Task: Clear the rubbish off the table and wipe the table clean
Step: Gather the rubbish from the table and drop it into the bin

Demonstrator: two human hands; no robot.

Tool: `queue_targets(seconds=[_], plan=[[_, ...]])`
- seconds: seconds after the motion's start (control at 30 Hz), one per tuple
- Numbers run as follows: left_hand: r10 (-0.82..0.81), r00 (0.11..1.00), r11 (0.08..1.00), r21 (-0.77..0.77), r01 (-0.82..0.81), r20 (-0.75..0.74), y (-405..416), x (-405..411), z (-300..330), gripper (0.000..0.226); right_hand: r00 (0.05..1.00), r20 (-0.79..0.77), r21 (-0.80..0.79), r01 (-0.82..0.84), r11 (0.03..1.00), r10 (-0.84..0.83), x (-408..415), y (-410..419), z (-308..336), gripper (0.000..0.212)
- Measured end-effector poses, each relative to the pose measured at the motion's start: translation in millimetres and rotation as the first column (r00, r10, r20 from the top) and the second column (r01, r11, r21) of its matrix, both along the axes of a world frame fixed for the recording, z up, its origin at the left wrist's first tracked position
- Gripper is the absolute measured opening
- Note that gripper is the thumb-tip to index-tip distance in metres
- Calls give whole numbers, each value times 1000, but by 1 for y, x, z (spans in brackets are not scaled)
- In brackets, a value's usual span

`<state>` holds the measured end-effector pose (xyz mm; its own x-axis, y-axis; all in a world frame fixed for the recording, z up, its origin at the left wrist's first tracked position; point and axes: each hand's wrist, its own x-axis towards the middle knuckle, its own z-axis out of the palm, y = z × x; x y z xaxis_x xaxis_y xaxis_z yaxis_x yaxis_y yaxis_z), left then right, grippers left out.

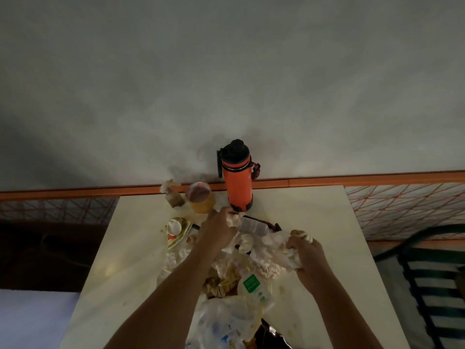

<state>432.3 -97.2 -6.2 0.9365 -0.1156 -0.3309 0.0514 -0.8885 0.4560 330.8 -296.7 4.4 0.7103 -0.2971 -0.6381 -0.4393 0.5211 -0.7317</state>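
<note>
Gripping a crumpled white tissue at the far middle of the table, the left hand curls its fingers round the wad just in front of the orange bottle. To the right, the right hand clutches a bunch of crumpled white wrappers, fingers closed on them. Between and beneath the two forearms lies the heap of rubbish: more tissues, brown scraps and a clear plastic bottle with a green label, with a thin plastic bag at the near edge. Left of the left hand sit a small white cup on a wrapper, and farther off a yellow tub with a pinkish lid beside another crumpled scrap. The pale tabletop shows smears and crumbs. Behind it runs an orange rail along a grey wall, and a dark slatted chair stands at the right.
</note>
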Motion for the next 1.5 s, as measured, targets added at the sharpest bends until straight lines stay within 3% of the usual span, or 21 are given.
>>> queue_targets(seconds=[0.17, 0.2, 0.27, 0.43, 0.53, 0.63, 0.7, 0.83, 0.93, 1.07, 1.17, 1.4, 1.5], plan=[[-42, 997, 977, 206, 53, -58, -8, 4, -23, 51, 990, -4, -48, -143, 989, 143, -14, -14, -7, 12], [-31, 998, 978, 206, 41, -52, -7, 5, -24, 50, 985, -9, -69, -174, 982, 174, -17, -16, -8, 19], [17, 999, 987, 157, -12, -30, -5, 5, -22, 45, 980, -32, -136, -199, 970, 197, -21, -20, -12, 33], [209, 975, 976, -77, -204, 69, 6, 4, 10, 30, 989, -48, -442, -150, 884, 143, -27, -16, -16, 12], [254, 959, 955, -188, -229, 123, 17, -3, 32, 46, 988, -16, -511, -140, 848, 153, -31, -11, -13, 12], [255, 959, 938, -272, -214, 125, 24, -9, 43, 35, 979, -30, -587, -180, 789, 201, -33, -8, -14, 21], [205, 974, 950, -260, -175, 96, 24, -13, 43, 30, 947, -98, -637, -297, 711, 307, -32, -6, -16, 30], [87, 996, 985, -151, -84, 13, 7, -23, 32, 17, 753, -339, -697, -604, 388, 564, -28, 3, -32, 53], [-26, 994, 999, -30, 23, -105, -14, -29, 18, 24, 691, -436, -712, -657, 248, 577, -25, 13, -48, 65], [-100, 981, 988, 99, 117, -165, -30, -35, -6, 38, 658, -500, -736, -666, 124, 563, -24, 15, -62, 58], [-113, 983, 979, 153, 135, -145, -33, -36, -17, 56, 678, -468, -712, -669, 212, 567, -23, 12, -69, 47], [-26, 990, 993, 113, 42, -139, -25, -30, -8, 41, 866, -227, -567, -489, 663, 445, -26, -12, -63, 13], [76, 994, 997, 14, -75, -83, -19, -32, 12, 35, 924, -153, -523, -377, 765, 351, -36, -20, -57, 7]])
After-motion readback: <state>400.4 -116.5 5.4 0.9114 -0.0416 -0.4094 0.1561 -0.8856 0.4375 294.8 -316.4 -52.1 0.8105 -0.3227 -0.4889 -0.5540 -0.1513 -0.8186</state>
